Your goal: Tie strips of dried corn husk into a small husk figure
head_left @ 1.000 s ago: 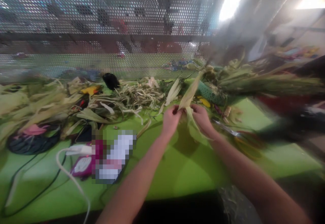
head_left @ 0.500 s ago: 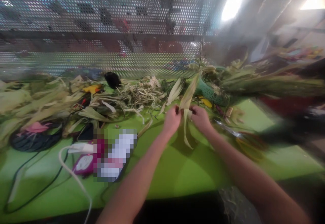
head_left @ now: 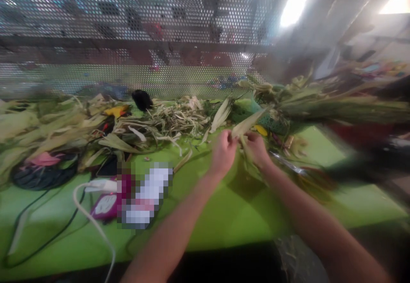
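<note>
A pale dried corn husk (head_left: 248, 124) is pinched between my two hands above the green table. My left hand (head_left: 225, 148) closes on its lower left end, fingers curled inward. Beside it, my right hand (head_left: 256, 147) grips the husk from the other side. The broad part of the husk points up and to the right, while a narrow strip (head_left: 248, 154) hangs below the fingers. The fingertips are partly hidden behind the husk. Just beyond my hands stands another pale husk (head_left: 222, 114).
Husk scraps (head_left: 179, 118) line the back along a perforated metal panel (head_left: 198, 26). A green perforated basket (head_left: 272, 124) and long husks (head_left: 336, 105) lie right, near scissors (head_left: 294, 167). Left are a yellow-handled tool (head_left: 117, 111), a purple power bank-like box (head_left: 107, 204) with white cable, and a blurred-out phone-like object (head_left: 149, 197).
The husk has tipped from nearly upright towards the right. Both hands have shifted slightly right, and the hanging strip has swung to the right.
</note>
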`<act>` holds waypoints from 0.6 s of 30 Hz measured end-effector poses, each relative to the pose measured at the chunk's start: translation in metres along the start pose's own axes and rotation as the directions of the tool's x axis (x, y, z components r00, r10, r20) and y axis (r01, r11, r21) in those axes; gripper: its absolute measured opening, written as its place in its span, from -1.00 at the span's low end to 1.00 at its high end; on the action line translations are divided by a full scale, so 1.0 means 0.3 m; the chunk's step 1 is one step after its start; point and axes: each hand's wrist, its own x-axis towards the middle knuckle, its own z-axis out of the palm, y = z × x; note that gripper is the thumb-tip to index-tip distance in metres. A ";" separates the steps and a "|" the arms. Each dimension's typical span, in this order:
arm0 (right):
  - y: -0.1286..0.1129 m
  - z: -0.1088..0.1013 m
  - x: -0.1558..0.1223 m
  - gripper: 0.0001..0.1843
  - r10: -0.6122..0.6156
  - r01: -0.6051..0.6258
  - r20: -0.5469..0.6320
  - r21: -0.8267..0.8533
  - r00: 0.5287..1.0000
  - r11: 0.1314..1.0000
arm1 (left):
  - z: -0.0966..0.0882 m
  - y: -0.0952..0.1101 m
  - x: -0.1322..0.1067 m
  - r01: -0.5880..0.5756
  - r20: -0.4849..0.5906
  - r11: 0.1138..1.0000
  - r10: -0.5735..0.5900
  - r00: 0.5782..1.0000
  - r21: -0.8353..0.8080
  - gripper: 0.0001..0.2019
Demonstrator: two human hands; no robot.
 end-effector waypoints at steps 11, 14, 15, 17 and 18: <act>0.051 -0.024 0.078 -0.80 0.278 -0.227 -0.119 0.330 0.953 0.916 | -0.499 0.155 0.174 -0.336 -0.836 0.870 -0.141 0.530 -0.360 -0.88; 0.057 -0.021 0.077 -0.75 0.296 -0.238 -0.109 0.368 0.949 0.899 | -0.552 0.127 0.182 -0.310 -0.855 0.869 -0.209 0.475 -0.385 -0.87; 0.058 -0.022 0.078 -0.75 0.298 -0.238 -0.109 0.377 0.948 0.895 | -0.561 0.122 0.181 -0.282 -0.839 0.860 -0.259 0.478 -0.426 -0.87; 0.060 -0.028 0.082 -0.76 0.299 -0.235 -0.114 0.390 0.947 0.890 | -0.581 0.125 0.173 -0.241 -0.822 0.845 -0.335 0.460 -0.478 -0.87; 0.060 -0.031 0.085 -0.76 0.298 -0.232 -0.115 0.394 0.948 0.889 | -0.595 0.132 0.167 -0.230 -0.834 0.855 -0.337 0.436 -0.465 -0.87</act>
